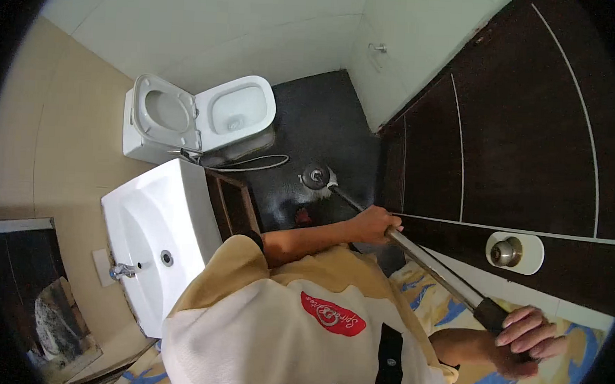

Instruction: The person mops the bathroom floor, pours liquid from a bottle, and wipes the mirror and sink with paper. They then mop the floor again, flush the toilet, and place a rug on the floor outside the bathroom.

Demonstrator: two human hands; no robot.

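Wears a soft-looking cream and tan shirt (245,328) with a red oval patch (334,314) and a black buttoned strip. Closes the right hand (530,343) around the dark sleeve at the near end of a long, smooth metal pole (434,266). Grips the same pole farther down with the left hand (374,225), fingers curled round the shaft. Slants the pole over the black floor (305,108), down to a round dark head (315,176) with a lighter centre, roughly midway between the floor's toilet side and door side; cannot tell how the two join.

To the right, shows a dark brown door (519,133) with thin pale strips and a rounded metal knob (504,252) on a white plate. To the left, shows a glossy white basin (152,239), holding only a round drain (167,258) near its inner edge, with a metal tap (122,271) at the wall edge and a wooden frame (234,203) beside it. Beyond, shows a ribbed hose (257,166) looping near a white toilet (259,113), lid raised, rounded bowl open, its drain hole at the bottom.
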